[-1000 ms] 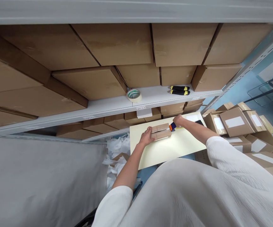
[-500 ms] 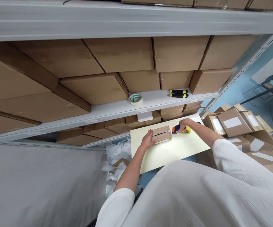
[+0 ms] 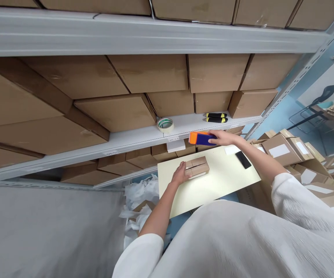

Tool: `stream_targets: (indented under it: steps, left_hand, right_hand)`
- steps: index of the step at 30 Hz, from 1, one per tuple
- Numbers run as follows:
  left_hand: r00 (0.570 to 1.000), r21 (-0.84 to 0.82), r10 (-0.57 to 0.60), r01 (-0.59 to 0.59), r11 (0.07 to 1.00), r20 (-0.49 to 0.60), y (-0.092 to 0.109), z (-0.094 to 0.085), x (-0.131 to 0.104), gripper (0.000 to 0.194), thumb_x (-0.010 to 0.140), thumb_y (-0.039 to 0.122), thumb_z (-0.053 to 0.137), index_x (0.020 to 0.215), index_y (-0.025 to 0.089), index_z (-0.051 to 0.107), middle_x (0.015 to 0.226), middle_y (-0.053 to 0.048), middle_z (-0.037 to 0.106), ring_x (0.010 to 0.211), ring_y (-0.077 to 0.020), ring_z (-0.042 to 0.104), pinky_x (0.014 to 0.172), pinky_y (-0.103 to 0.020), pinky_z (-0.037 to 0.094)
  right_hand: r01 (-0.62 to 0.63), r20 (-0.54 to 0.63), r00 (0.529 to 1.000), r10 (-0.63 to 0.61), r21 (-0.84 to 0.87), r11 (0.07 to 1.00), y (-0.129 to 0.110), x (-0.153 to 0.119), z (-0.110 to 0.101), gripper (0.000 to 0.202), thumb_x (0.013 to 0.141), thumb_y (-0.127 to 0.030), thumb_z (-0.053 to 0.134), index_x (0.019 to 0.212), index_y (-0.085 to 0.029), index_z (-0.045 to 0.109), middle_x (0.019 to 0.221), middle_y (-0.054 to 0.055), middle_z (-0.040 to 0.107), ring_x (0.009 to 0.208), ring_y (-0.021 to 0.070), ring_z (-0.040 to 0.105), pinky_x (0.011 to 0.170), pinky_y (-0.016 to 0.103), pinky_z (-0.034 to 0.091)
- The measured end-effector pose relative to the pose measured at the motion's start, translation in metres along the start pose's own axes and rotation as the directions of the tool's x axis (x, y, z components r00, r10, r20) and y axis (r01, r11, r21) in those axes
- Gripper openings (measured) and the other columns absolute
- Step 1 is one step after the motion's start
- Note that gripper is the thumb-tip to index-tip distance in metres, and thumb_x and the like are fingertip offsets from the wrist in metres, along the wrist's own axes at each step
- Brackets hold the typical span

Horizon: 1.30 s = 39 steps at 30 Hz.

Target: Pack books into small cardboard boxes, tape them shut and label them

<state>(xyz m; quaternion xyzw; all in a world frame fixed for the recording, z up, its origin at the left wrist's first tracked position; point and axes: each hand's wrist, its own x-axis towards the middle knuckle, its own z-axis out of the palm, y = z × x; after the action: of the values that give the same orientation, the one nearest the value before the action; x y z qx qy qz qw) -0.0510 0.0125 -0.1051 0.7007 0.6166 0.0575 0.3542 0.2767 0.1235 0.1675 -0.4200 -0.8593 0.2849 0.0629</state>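
A small cardboard box [image 3: 199,169] lies on a pale yellow board [image 3: 219,189] in front of me, a dark gap running along its top between the flaps. My left hand [image 3: 180,174] is closed on the box's left end. Above the board's far edge, my right hand [image 3: 220,137] grips a blue and orange tape dispenser [image 3: 203,139]. The dispenser is held up apart from the box, its orange end pointing left. The tape roll is hidden from this angle.
Shelves full of cardboard boxes [image 3: 152,73] rise ahead. On the shelf [image 3: 184,128] lie a masking tape roll [image 3: 165,125] and black-and-yellow cutters [image 3: 216,117]. A black phone [image 3: 243,160] rests on the board's right. Labelled boxes [image 3: 278,148] are piled right; white plastic bags [image 3: 140,192] lie left.
My right hand has raised the tape dispenser from low over the board, up and leftward toward the shelf edge. The phone is now uncovered. My left hand stays on the box.
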Motion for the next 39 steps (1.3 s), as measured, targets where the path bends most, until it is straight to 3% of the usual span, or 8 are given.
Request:
stream_targets:
  steps: [4, 8, 13, 19, 26, 29, 33, 39]
  left_hand:
    - [1.000, -0.001, -0.019, 0.019, 1.000, 0.007, 0.004, -0.002, -0.002, 0.110, 0.085, 0.041, 0.083, 0.175, 0.025, 0.023, 0.185, -0.012, 0.015, 0.168, -0.0344, 0.025, 0.134, -0.044, 0.030]
    - [0.999, 0.000, -0.026, 0.026, 1.000, 0.020, 0.009, -0.004, -0.004, 0.111, 0.085, 0.040, 0.082, 0.175, 0.022, 0.021, 0.185, -0.012, 0.011, 0.169, -0.0347, 0.022, 0.135, -0.043, 0.029]
    - [0.999, -0.020, -0.038, 0.039, 0.999, 0.038, 0.009, -0.006, -0.006, 0.109, 0.087, 0.039, 0.080, 0.176, 0.023, 0.019, 0.186, -0.011, 0.007, 0.170, -0.0348, 0.020, 0.135, -0.044, 0.027]
    - [0.999, -0.049, -0.030, 0.031, 0.998, 0.031, 0.005, -0.004, -0.003, 0.113, 0.084, 0.041, 0.084, 0.176, 0.026, 0.019, 0.186, -0.011, 0.008, 0.170, -0.0344, 0.019, 0.136, -0.044, 0.025]
    - [1.000, -0.038, -0.017, 0.018, 0.999, 0.018, 0.004, -0.004, -0.004, 0.111, 0.084, 0.040, 0.084, 0.175, 0.024, 0.022, 0.185, -0.014, 0.011, 0.170, -0.0347, 0.021, 0.136, -0.043, 0.026]
    - [1.000, -0.021, -0.002, 0.002, 1.000, 0.016, 0.004, -0.003, -0.005, 0.107, 0.086, 0.042, 0.082, 0.174, 0.024, 0.024, 0.185, -0.013, 0.012, 0.170, -0.0342, 0.021, 0.136, -0.043, 0.025]
    - [1.000, -0.018, -0.001, 0.001, 1.000, 0.001, 0.003, 0.001, -0.009, 0.104, 0.087, 0.042, 0.079, 0.174, 0.025, 0.024, 0.186, -0.012, 0.009, 0.170, -0.0340, 0.021, 0.134, -0.044, 0.029]
    - [1.000, -0.003, -0.022, 0.022, 1.000, 0.007, 0.007, -0.001, -0.011, 0.102, 0.088, 0.044, 0.077, 0.174, 0.023, 0.026, 0.186, -0.014, 0.008, 0.169, -0.0376, 0.022, 0.134, -0.047, 0.028]
  right_hand:
    - [0.046, -0.178, 0.979, -0.096, -0.268, 0.962, -0.029, 0.038, -0.003, 0.047, 0.107, -0.044, 0.051, 0.140, -0.014, 0.065, 0.131, 0.019, 0.073, 0.120, 0.0355, 0.061, 0.106, 0.050, 0.040]
    - [0.072, -0.161, 0.978, -0.136, -0.354, 0.932, -0.038, 0.062, -0.004, 0.049, 0.108, -0.044, 0.049, 0.143, -0.014, 0.064, 0.133, 0.020, 0.072, 0.121, 0.0369, 0.059, 0.106, 0.050, 0.036]
    - [0.027, -0.181, 0.977, -0.117, -0.434, 0.900, -0.028, 0.078, -0.001, 0.048, 0.107, -0.039, 0.048, 0.147, -0.015, 0.061, 0.138, 0.021, 0.070, 0.123, 0.0388, 0.057, 0.107, 0.054, 0.032]
    - [-0.051, -0.263, 0.961, -0.083, -0.467, 0.883, -0.012, 0.096, 0.024, 0.047, 0.109, -0.035, 0.045, 0.149, -0.015, 0.059, 0.142, 0.022, 0.067, 0.128, 0.0392, 0.053, 0.112, 0.058, 0.028]
    - [-0.106, -0.398, 0.915, -0.063, -0.389, 0.915, -0.018, 0.106, 0.039, 0.056, 0.106, -0.030, 0.047, 0.157, -0.009, 0.052, 0.150, 0.024, 0.058, 0.137, 0.0412, 0.043, 0.119, 0.060, 0.025]
    - [-0.064, -0.478, 0.871, -0.114, -0.339, 0.938, -0.023, 0.086, 0.064, 0.063, 0.104, -0.028, 0.046, 0.165, -0.012, 0.042, 0.160, 0.023, 0.047, 0.144, 0.0420, 0.036, 0.121, 0.062, 0.023]
    - [0.057, -0.401, 0.898, -0.183, -0.306, 0.950, -0.018, 0.038, 0.124, 0.054, 0.103, -0.021, 0.045, 0.157, -0.019, 0.054, 0.153, 0.020, 0.054, 0.144, 0.0388, 0.040, 0.118, 0.057, 0.029]
    - [-0.097, -0.292, 0.956, 0.038, -0.190, 0.977, 0.014, -0.012, 0.199, 0.048, 0.103, -0.019, 0.045, 0.147, -0.016, 0.062, 0.151, 0.020, 0.057, 0.135, 0.0360, 0.050, 0.113, 0.052, 0.040]
